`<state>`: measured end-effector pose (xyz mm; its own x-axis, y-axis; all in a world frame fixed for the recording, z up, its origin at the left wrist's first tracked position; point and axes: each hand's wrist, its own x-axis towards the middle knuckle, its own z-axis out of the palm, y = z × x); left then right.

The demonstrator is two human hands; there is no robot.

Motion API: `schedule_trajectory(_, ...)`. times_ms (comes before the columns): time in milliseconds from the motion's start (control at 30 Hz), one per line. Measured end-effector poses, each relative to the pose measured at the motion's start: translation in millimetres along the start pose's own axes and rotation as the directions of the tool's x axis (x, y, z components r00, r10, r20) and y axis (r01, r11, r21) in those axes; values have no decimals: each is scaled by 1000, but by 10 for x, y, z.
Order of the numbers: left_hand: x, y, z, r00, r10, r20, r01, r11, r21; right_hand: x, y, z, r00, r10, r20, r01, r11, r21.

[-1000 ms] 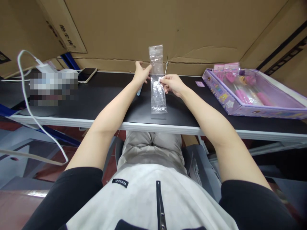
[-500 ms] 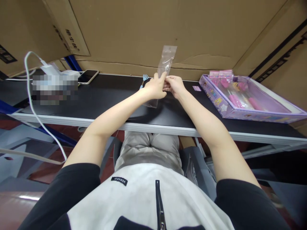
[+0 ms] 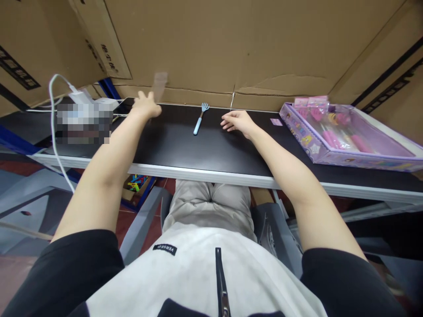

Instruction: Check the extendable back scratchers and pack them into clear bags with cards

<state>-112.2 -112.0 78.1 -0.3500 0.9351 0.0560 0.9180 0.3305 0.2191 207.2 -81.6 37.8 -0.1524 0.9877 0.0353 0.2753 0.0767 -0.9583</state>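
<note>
My left hand (image 3: 146,105) is over the left part of the black table, near the phone, with its fingers partly spread. A clear plastic bag (image 3: 160,83), blurred by motion, stands up from its thumb side; the grip itself is hidden behind the hand. Between my hands, a small light-blue back scratcher (image 3: 199,121) lies on the tabletop, its clawed head pointing away from me. My right hand (image 3: 238,122) hovers just right of it, palm inward, fingers loosely bent and apart, nothing visible in them.
On the right stands a purple display box (image 3: 313,145) with bagged pink scratchers, a small pink card (image 3: 276,122) beside it. A white charging cable (image 3: 53,114) loops at left near a phone (image 3: 127,105). Cardboard walls (image 3: 205,48) close off the back.
My left hand has moved left with the plastic bag, away from my right hand. The back scratcher is now fully uncovered. My right hand has parted from the bag and stays near its place.
</note>
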Motion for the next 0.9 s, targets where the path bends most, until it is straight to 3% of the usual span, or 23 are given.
schedule_trajectory(167,137,-472,151,979,-162,127,150,983,104,26,29,2,1000,-8,24,8,999,-39)
schedule_trajectory(267,229,-596,220,970,-161,181,127,974,188,40,49,-2,999,-13,40,16,998,-53)
schedule_trajectory(400,267,-642,205,962,-161,222,97,956,275,35,54,2,999,-15,50,17,998,-56)
schedule_trajectory(667,224,-629,179,959,-187,213,119,948,296,18,50,9,998,-19,59,24,996,-83)
schedule_trajectory(900,321,-658,205,957,-205,204,139,945,296,13,41,4,998,-17,66,22,996,-86)
